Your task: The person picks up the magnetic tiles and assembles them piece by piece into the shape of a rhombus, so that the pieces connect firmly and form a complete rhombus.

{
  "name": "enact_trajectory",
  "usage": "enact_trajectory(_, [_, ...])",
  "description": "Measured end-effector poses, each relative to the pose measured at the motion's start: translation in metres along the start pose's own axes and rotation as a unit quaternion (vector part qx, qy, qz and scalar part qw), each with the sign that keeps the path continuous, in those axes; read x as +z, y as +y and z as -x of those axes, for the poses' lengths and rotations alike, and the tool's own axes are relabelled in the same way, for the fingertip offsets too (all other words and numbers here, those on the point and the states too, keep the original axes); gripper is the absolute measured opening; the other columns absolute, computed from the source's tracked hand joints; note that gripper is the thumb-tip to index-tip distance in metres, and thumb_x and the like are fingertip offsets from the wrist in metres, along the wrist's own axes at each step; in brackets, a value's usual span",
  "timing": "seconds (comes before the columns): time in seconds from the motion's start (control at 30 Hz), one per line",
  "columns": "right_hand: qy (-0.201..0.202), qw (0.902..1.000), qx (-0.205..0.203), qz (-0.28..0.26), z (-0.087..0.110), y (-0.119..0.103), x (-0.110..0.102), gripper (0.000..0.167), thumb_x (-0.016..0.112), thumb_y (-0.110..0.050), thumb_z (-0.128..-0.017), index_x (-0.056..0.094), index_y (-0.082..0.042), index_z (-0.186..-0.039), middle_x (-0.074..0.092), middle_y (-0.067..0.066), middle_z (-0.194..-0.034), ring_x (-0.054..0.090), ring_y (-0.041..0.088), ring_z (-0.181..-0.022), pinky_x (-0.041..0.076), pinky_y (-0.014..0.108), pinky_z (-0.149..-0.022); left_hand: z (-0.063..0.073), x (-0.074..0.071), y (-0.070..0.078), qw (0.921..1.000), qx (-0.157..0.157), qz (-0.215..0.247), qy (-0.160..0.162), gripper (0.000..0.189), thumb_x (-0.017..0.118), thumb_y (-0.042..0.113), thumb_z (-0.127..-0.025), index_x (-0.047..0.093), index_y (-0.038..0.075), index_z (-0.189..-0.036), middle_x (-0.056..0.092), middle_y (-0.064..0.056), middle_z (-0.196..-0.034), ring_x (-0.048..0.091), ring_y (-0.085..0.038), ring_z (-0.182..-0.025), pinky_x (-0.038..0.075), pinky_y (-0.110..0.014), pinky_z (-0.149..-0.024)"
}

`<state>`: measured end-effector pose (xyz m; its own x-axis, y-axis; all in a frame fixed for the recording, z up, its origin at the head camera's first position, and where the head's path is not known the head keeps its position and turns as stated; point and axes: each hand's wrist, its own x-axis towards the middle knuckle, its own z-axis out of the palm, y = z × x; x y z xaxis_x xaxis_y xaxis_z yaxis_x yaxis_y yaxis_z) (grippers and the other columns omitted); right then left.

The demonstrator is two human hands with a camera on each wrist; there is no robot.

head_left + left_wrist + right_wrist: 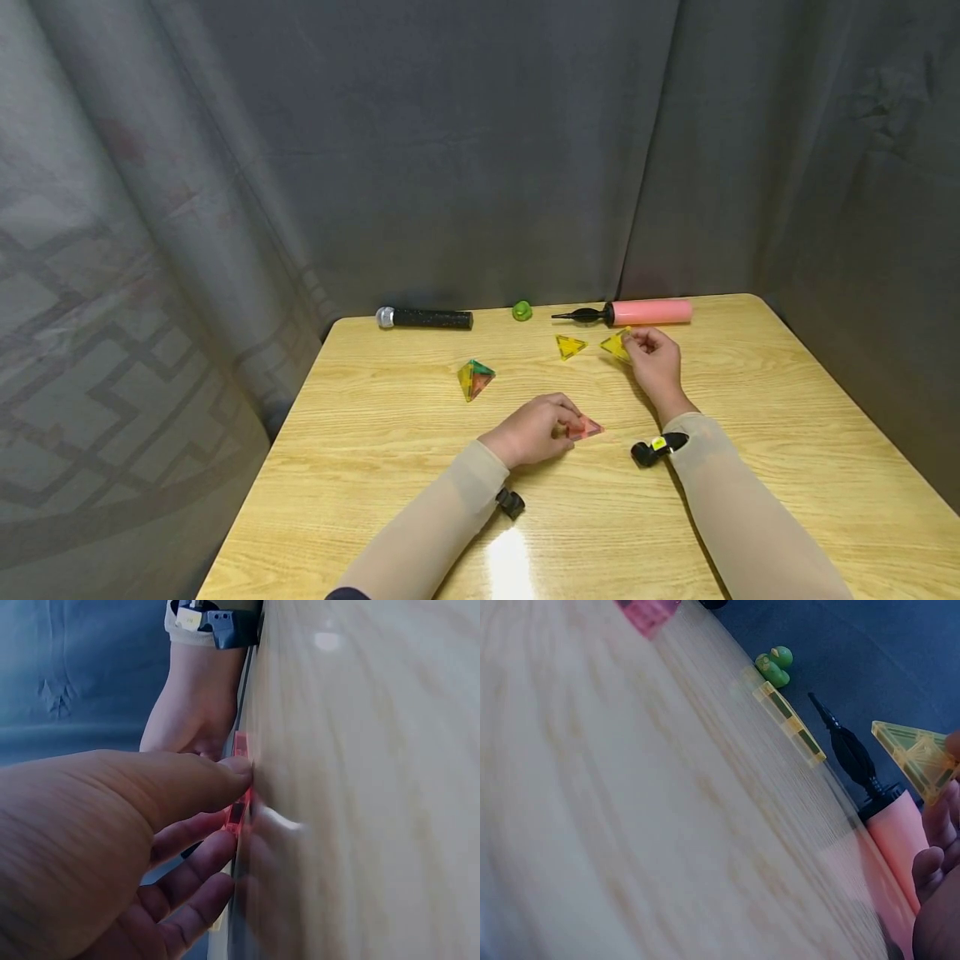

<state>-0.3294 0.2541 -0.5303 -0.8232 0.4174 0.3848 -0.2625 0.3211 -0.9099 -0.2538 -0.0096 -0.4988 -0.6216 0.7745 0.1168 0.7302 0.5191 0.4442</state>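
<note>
My left hand (532, 432) holds a translucent red triangular tile (589, 428) low over the middle of the table. In the left wrist view, the thumb lies against one face of the red tile (238, 814) with the fingertips close by its edge. Farther back on the right, my right hand (657, 367) pinches a yellow triangular tile (614, 344) by one corner. The right wrist view shows this yellow tile (913, 756) raised above the tabletop. A second yellow triangular tile (570, 347) lies flat just left of it.
A small pyramid (476, 381) of yellow, green and red tiles stands left of centre. Along the back edge lie a black microphone (431, 318), a small green duck toy (522, 311) and a pink hand pump (651, 312). Grey curtains (465, 150) hang behind the wooden table (360, 450).
</note>
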Motion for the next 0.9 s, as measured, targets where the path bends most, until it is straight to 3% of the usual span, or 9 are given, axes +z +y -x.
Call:
enact_trajectory(0.27, [-0.02,0.9998,-0.004,0.003,0.002,-0.003,0.0,0.02,0.073,-0.015,-0.1,0.072,0.005,-0.103,0.062,0.003,-0.084,0.051,0.009,-0.072,0.042,0.014,-0.06,0.003,-0.004,-0.012,0.9999,-0.009,-0.007,0.005,0.025,0.074,0.013,-0.099,0.079,0.017,-0.122,0.062,0.005,-0.132,0.058,-0.007,-0.12,0.047,-0.016,-0.096])
enact_trajectory(0.43, [-0.037,0.9992,0.001,0.011,0.003,-0.003,0.0,0.023,0.072,-0.021,-0.101,0.072,0.001,-0.105,0.063,0.0,-0.086,0.053,0.011,-0.074,0.044,0.017,-0.062,0.003,-0.007,-0.017,0.9996,-0.026,0.009,0.006,0.029,0.072,0.009,-0.099,0.077,0.014,-0.127,0.062,0.002,-0.133,0.058,-0.009,-0.12,0.048,-0.016,-0.093])
enact_trajectory(0.67, [-0.065,0.9978,-0.015,0.005,0.003,-0.003,-0.001,0.022,0.073,-0.019,-0.1,0.074,0.003,-0.107,0.067,-0.002,-0.089,0.056,0.009,-0.074,0.045,0.016,-0.063,0.005,-0.008,-0.025,0.9988,-0.044,-0.005,0.021,0.016,0.073,0.015,-0.101,0.08,0.019,-0.115,0.062,0.004,-0.132,0.059,-0.009,-0.122,0.047,-0.019,-0.102])
enact_trajectory(0.9, [-0.1,0.9945,-0.031,0.001,0.003,-0.003,-0.001,0.025,0.075,-0.019,-0.1,0.074,0.004,-0.108,0.069,0.003,-0.088,0.058,0.008,-0.072,0.047,0.017,-0.062,0.008,-0.012,-0.026,0.9962,-0.081,0.008,0.029,0.021,0.072,0.015,-0.101,0.079,0.017,-0.12,0.06,0.004,-0.133,0.058,-0.01,-0.123,0.05,-0.022,-0.1])
